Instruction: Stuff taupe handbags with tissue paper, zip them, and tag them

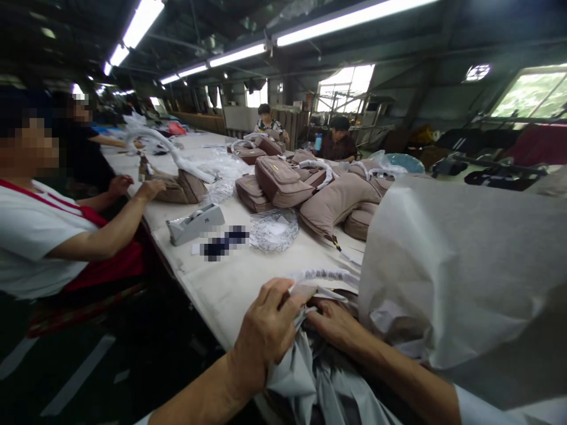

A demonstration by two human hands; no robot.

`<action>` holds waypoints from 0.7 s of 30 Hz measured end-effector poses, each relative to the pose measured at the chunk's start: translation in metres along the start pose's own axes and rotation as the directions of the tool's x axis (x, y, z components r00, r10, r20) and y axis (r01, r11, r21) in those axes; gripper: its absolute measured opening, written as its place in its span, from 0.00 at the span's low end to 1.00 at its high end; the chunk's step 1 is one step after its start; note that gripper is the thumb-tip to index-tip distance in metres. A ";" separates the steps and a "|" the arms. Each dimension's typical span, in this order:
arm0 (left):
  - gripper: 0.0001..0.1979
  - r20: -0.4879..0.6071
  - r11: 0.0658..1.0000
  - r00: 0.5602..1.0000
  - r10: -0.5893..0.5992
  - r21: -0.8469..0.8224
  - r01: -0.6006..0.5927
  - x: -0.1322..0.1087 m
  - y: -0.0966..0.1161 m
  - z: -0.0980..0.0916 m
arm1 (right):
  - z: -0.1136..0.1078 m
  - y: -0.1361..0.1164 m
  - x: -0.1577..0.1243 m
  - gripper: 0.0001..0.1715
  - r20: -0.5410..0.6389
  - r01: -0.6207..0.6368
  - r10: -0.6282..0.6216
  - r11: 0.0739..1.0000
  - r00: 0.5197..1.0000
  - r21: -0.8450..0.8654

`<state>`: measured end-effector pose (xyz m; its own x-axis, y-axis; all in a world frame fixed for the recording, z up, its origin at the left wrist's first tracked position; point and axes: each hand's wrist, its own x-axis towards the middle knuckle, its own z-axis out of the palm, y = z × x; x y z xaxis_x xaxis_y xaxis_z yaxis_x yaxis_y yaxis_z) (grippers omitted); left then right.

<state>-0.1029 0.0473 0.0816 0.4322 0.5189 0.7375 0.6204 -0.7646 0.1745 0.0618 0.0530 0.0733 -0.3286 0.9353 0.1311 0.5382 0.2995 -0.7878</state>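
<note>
1. Head view: the left hand (268, 319) and the right hand (334, 323) met at the near part of a long, white-topped table (234, 283), both at the gathered upper edge of a crumpled, silvery-grey sheet of thin, soft material (301, 369).
2. Grip: the left thumb and fingers were drawn in narrowly on that edge; the right hand was tucked into the folds beside it, fingertips hidden, so whether it pinched could not be told.
3. Placement: the hands sat close together, presumably because the slack edge was easiest to control there. Just beyond lay a curved handle wrapped in white (325, 275), its wrapping probably a guard against scuffs.
4. Orientation: the sheet's long folds ran from the hands down toward the wearer, its gathered end pointing away; the handle's long axis lay across the view.
5. Surroundings: a tall, creased, off-white, paper-like screen (478, 260) rose to the right; mauve-brown padded handbags (283, 183) were heaped farther back, a grey, wedge-shaped tape dispenser (197, 225) to their left.
</note>
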 end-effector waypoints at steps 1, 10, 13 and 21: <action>0.17 -0.005 0.997 0.998 -0.063 0.048 0.063 -0.001 -0.003 -0.006 | -0.005 -0.006 -0.005 0.15 -0.016 0.029 -0.030 0.998 0.999 -0.055; 0.12 0.483 0.837 0.780 -0.398 -0.157 0.524 0.008 -0.007 -0.036 | 0.014 -0.010 -0.016 0.08 0.173 0.208 -0.139 0.845 0.975 -0.493; 0.13 0.448 0.790 0.810 -0.379 -0.299 0.535 0.012 0.003 -0.030 | 0.018 -0.001 0.002 0.08 0.045 -0.129 0.137 0.978 0.989 -0.162; 0.25 0.020 0.814 0.943 -0.333 -0.498 0.298 -0.019 -0.007 -0.008 | 0.012 -0.005 0.006 0.12 0.127 -0.288 0.260 0.901 0.957 0.324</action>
<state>-0.1208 0.0395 0.0715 0.2142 0.7514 0.6241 0.3078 -0.6583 0.6869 0.0476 0.0546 0.0708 -0.2737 0.9491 -0.1556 0.3283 -0.0599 -0.9427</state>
